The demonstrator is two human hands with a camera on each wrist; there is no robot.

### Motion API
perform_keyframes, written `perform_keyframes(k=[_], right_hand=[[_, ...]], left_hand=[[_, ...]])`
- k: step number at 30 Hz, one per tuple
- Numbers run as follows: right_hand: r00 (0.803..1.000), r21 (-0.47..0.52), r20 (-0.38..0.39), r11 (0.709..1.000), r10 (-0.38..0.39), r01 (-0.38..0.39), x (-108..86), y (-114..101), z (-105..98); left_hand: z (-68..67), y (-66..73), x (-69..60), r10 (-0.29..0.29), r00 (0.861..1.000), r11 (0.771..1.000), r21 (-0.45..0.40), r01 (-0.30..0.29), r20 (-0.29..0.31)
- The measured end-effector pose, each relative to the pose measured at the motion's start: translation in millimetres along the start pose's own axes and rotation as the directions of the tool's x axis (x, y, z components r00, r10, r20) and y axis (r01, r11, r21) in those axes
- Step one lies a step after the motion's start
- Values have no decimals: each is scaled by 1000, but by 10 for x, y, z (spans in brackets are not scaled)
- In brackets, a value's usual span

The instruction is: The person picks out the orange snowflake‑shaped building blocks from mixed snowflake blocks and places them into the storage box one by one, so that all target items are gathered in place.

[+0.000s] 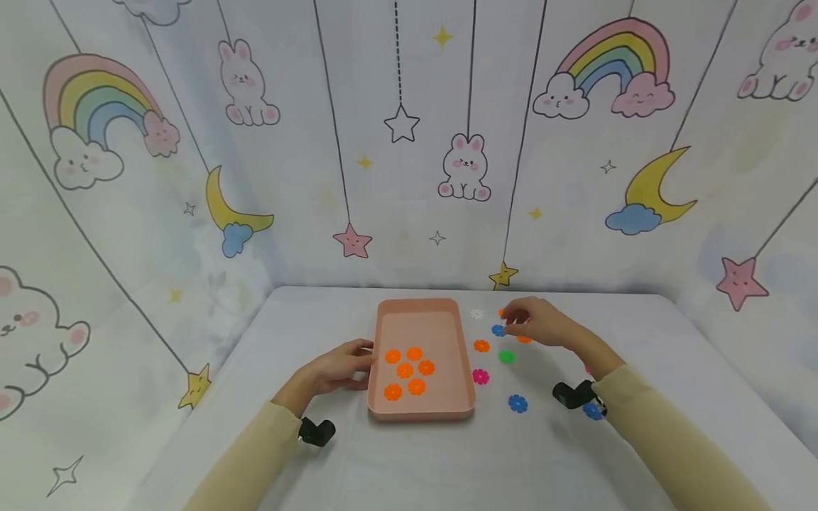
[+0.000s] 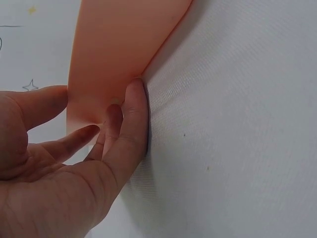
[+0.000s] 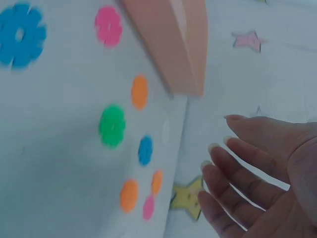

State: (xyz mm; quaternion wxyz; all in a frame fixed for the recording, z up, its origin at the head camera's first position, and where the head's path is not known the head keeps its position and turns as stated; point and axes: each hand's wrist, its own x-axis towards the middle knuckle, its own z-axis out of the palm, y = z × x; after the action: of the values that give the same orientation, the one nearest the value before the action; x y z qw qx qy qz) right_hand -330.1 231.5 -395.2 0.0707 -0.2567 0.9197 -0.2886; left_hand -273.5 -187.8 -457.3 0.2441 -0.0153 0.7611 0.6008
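Note:
A shallow pink tray (image 1: 418, 319) lies on the white table, with several orange notched plastic discs (image 1: 405, 370) in its nearer half. My left hand (image 1: 339, 367) is at the tray's left side; in the left wrist view its fingers (image 2: 131, 106) touch the outer wall (image 2: 119, 39). To the right of the tray, my right hand (image 1: 540, 323) hovers over loose discs with loosely bent fingers. Nothing shows between its thumb and fingers (image 3: 237, 183) in the right wrist view. Below that hand are a blue disc (image 1: 498, 331) and an orange disc (image 1: 524, 338), partly covered.
More discs lie right of the tray: white (image 1: 476, 314), orange (image 1: 481, 345), green (image 1: 507, 356), pink (image 1: 481, 377) and blue (image 1: 518, 403). Another blue disc (image 1: 593, 411) is partly behind the right wrist's camera. A patterned cloth (image 1: 409, 177) hangs behind the table.

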Motion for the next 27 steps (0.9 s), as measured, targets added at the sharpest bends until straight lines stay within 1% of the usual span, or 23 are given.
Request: perform_keyframes(k=[3, 6, 9, 12, 16, 20, 23, 27], right_hand=[[996, 2, -73, 999, 51, -51, -95, 221, -86], [985, 13, -144, 995, 98, -97, -161, 427, -161], [968, 29, -204, 989, 148, -145, -215, 604, -213], [949, 58, -237, 978, 207, -199, -253, 792, -234], [926, 128, -223, 951, 306, -283, -249, 1029, -214], [897, 190, -171, 907, 407, -375, -177, 1198, -157], [875, 207, -137, 878, 464, -432, -105, 1264, -115], [849, 198, -116, 849, 516, -489, -43, 1303, -74]], left_hand=[[1, -4, -5, 7, 1000, 1000, -1, -7, 4], [-5, -17, -4, 18, 1000, 1000, 3, -18, 5], [-11, -29, -1, 27, 1000, 1000, 8, -27, 4], [-14, -32, 1, 31, 1000, 999, 9, -31, 6], [-15, -26, -7, 29, 1000, 1000, 8, -29, 8], [-13, -16, -12, 24, 1000, 1000, 9, -25, 9], [-9, -16, -10, 29, 1000, 1000, 6, -29, 13], [-2, -20, -11, 31, 999, 999, 11, -31, 8]])
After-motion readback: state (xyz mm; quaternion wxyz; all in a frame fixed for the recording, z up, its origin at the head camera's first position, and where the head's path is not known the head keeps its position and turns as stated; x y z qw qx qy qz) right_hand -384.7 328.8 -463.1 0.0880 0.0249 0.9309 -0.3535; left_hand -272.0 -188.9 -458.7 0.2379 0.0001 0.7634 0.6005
